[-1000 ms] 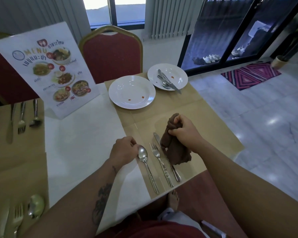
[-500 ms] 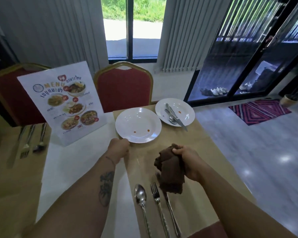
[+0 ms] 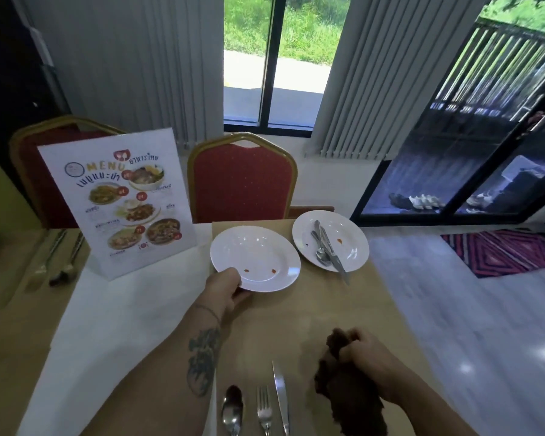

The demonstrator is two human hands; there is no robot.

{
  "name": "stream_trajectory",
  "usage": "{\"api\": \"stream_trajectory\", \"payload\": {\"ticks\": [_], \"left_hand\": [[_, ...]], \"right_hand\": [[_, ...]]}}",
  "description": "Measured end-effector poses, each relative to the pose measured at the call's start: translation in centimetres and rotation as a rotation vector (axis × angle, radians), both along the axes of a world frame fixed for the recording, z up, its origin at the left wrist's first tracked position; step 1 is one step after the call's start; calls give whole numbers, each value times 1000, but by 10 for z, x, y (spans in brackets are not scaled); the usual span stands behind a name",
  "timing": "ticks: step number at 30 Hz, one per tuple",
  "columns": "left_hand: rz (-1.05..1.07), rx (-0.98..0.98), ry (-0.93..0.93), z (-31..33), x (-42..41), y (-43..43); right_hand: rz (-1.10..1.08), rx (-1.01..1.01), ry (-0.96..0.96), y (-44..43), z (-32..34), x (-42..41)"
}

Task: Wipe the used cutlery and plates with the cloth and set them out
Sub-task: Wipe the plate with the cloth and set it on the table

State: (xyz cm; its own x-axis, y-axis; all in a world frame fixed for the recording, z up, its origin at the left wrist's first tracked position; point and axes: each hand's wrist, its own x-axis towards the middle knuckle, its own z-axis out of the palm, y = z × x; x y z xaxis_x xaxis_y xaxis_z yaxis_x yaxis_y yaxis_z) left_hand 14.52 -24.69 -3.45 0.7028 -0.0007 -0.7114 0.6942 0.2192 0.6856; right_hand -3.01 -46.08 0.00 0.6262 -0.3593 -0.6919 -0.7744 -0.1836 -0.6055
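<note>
My left hand [image 3: 224,287] grips the near-left rim of a white plate [image 3: 258,253] marked with two red sauce spots. A second white plate [image 3: 350,243] farther right carries a used spoon and knife [image 3: 328,250] and red spots. My right hand [image 3: 365,350] holds a bunched brown cloth [image 3: 346,394] above the table's near right. A spoon [image 3: 232,409], a fork [image 3: 264,410] and a knife [image 3: 280,394] lie side by side on the tan placemat [image 3: 343,309] at the near edge.
A standing menu card [image 3: 123,199] is on the white tablecloth [image 3: 123,325] to the left. Another set of cutlery [image 3: 54,262] lies on a mat at far left. Two red chairs [image 3: 243,180] stand behind the table. The table's right edge drops to a tiled floor.
My left hand has reached forward from the laid spoon and taken hold of the nearer plate's rim. My right hand with the cloth has drawn away to the right of the laid cutlery. The view tilted up.
</note>
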Motion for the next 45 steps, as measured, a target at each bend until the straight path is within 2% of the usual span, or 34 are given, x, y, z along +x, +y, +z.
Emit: {"api": "stream_trajectory", "payload": {"ticks": [4, 9, 16, 18, 20, 25, 31, 35, 41, 45], "left_hand": [[35, -149, 80, 6, -11, 4], [21, -357, 74, 16, -49, 10], [-204, -415, -52, 52, -88, 24], [-221, -420, -100, 65, -93, 33], [-232, -374, -143, 74, -93, 42], [-286, -337, -175, 91, -109, 61], [-441, -301, -166, 95, -123, 72], [-457, -294, -197, 102, -122, 79], [-523, -332, -203, 109, -121, 83], [-439, -307, -247, 116, -118, 80]], "right_hand": [[2, -232, -74, -10, 12, 0], [-84, -433, -400, 0, 46, 11], [314, -697, -680, 54, 51, 23], [508, -763, -638, 67, 39, 16], [605, -806, -545, 79, 31, 5], [659, -998, -382, 95, 38, -11], [671, -1048, -186, 95, 46, -11], [689, -1102, -225, 92, 56, -1], [787, -1120, -398, 93, 79, 10], [790, -1148, -326, 79, 81, 3]]}}
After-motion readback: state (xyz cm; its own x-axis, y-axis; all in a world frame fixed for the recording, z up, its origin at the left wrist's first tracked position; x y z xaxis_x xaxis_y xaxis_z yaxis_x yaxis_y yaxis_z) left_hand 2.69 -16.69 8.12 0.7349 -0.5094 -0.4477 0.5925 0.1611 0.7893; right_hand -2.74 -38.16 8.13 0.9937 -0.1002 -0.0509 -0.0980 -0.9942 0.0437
